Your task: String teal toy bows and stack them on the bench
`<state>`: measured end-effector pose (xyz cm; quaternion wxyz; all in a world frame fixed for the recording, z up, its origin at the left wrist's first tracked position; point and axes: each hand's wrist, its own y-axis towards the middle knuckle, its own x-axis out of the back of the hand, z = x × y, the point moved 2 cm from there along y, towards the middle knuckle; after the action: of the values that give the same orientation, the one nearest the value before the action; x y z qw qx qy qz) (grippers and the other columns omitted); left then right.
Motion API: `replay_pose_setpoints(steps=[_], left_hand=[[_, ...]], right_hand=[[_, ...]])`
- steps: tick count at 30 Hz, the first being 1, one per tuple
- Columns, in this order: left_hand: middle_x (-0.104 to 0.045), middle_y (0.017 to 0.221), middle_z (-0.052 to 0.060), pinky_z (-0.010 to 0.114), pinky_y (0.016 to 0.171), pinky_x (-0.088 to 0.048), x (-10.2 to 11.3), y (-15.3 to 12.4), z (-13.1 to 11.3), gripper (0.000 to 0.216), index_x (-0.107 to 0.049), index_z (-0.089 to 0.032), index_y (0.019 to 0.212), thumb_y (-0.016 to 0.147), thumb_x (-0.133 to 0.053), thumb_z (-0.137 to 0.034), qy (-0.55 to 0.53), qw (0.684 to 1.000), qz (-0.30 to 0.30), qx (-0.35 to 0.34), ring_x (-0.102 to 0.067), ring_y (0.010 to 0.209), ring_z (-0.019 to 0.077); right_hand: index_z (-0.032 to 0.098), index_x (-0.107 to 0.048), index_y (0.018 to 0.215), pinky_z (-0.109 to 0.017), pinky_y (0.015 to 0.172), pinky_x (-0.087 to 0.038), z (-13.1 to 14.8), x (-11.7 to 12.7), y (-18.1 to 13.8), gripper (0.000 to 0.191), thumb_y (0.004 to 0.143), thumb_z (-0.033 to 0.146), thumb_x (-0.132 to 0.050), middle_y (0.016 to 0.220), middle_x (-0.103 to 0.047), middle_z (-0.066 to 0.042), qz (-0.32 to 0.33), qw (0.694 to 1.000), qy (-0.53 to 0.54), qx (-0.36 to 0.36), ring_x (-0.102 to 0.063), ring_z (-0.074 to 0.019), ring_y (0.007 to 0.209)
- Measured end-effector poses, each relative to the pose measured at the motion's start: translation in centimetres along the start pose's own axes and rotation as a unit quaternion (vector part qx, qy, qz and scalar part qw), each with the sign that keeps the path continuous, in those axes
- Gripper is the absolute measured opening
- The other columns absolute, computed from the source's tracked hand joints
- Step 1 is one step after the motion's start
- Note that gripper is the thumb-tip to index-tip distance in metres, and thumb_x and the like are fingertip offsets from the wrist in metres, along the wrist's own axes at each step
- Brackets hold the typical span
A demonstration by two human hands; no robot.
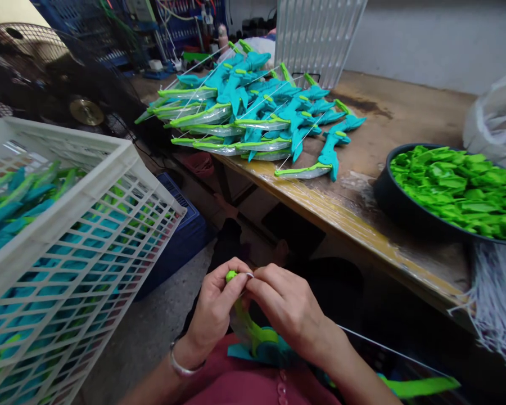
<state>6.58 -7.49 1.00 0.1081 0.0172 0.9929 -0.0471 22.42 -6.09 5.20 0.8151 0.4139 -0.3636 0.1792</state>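
A toy bow (259, 336) with green limbs and a teal middle lies across my lap, partly covered by my hands. My left hand (215, 306) is closed around the green tip of its upper limb, thumb pressed against it. Right beside that tip, my right hand (293, 309) pinches the white string (249, 275) between thumb and forefinger. The fingertips of both hands nearly meet there. From behind my right forearm the string runs taut toward the other green limb (425, 386) at the lower right.
Similar toy bows (257, 107) are piled on the wooden table (409, 112). A dark round pan (421, 216) holds green plastic pieces, and white strings (495, 304) hang below it. At left stands a white crate (122, 169) of bows, near a fan (59, 84).
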Motion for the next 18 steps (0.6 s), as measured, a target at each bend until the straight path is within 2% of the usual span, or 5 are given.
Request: replay_pose_setpoints(steps=[13, 15, 18], left_hand=[[-0.054, 0.076, -0.001, 0.024, 0.061, -0.037, 0.11, -0.08, 0.64, 0.018, -0.066, -0.018, 0.092, 0.100, -0.062, -0.034, -0.061, 0.997, 0.035, 0.028, -0.044, 0.064, 0.0108], [-0.054, 0.077, -0.001, 0.024, 0.064, -0.038, 0.06, 0.06, 0.68, 0.018, -0.066, -0.018, 0.091, 0.101, -0.062, -0.032, -0.062, 0.997, 0.045, 0.024, -0.046, 0.067, 0.0113], [-0.056, 0.082, 0.000, 0.025, 0.070, -0.040, -0.22, 0.36, 0.54, 0.019, -0.066, -0.018, 0.088, 0.101, -0.062, -0.031, -0.041, 0.997, 0.058, 0.000, -0.049, 0.075, 0.0129]], right_hand=[[0.015, -0.059, 0.086, -0.033, 0.062, -0.043, -0.36, 0.49, 0.52, 0.036, 0.111, 0.013, -0.032, 0.086, -0.058, -0.006, 0.066, 0.995, -0.061, 0.044, -0.047, -0.0182, 0.071], [0.015, -0.058, 0.089, -0.032, 0.062, -0.044, -0.57, 0.44, 0.27, 0.030, 0.111, 0.015, -0.037, 0.085, -0.058, -0.006, 0.050, 0.997, -0.035, 0.038, -0.048, -0.0182, 0.072], [0.017, -0.054, 0.094, -0.029, 0.064, -0.045, -0.76, 0.34, -0.37, 0.016, 0.108, 0.015, -0.047, 0.089, -0.058, -0.005, -0.004, 0.997, 0.071, -0.021, -0.053, -0.0168, 0.076]])
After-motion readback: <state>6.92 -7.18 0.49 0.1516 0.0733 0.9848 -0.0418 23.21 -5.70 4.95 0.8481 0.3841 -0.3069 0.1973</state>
